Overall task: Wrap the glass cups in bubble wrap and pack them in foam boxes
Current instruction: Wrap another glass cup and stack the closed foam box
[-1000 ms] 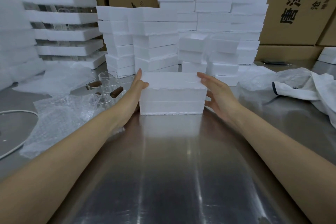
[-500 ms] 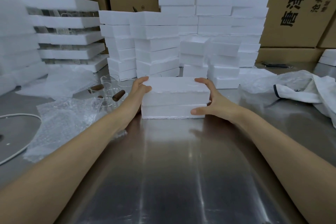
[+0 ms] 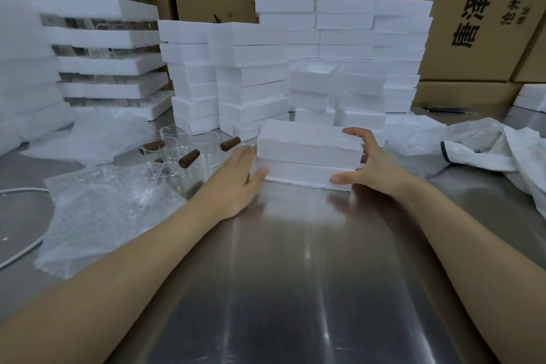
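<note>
Foam box (image 3: 308, 154) in right grip (image 3: 376, 170); left grip (image 3: 236, 179) flat beside it.

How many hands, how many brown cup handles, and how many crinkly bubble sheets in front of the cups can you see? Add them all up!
hands: 2 (left hand; right hand, gripping the foam box)
brown cup handles: 3 plain to see; another dark spot is too small to tell
bubble wrap sheet in front of the cups: 1
total: 6

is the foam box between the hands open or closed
Closed: the foam box has its top half seated on the bottom, only a seam showing, no inside visible. The right hand grips its end.
</note>
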Demonstrator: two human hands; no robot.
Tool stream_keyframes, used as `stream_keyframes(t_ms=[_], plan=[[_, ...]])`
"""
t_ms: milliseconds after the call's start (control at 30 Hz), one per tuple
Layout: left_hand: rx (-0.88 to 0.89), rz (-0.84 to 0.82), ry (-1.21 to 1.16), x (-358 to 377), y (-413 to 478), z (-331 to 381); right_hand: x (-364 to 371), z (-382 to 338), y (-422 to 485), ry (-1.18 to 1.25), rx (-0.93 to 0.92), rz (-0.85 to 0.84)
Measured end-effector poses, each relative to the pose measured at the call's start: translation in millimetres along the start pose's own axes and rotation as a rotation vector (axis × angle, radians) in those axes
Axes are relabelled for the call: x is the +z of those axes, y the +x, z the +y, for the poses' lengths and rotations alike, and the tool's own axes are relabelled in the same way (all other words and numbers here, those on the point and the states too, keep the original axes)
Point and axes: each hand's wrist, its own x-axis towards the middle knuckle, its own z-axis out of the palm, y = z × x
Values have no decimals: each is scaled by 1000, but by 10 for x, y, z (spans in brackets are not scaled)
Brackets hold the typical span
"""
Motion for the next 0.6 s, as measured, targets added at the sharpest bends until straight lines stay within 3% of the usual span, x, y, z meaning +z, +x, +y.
stream_keyframes(t_ms=[67,333,467,600], plan=[[-52,-17,181,26,57,-13,-20,42,11,12,9,56],[-234,11,469,101,413,-1,36,98,17,-52,-17,237],[-193,41,630,165,569,22,64,104,21,-57,-30,247],[-164,81,648,208,612,55,76,132,43,-53,-30,259]])
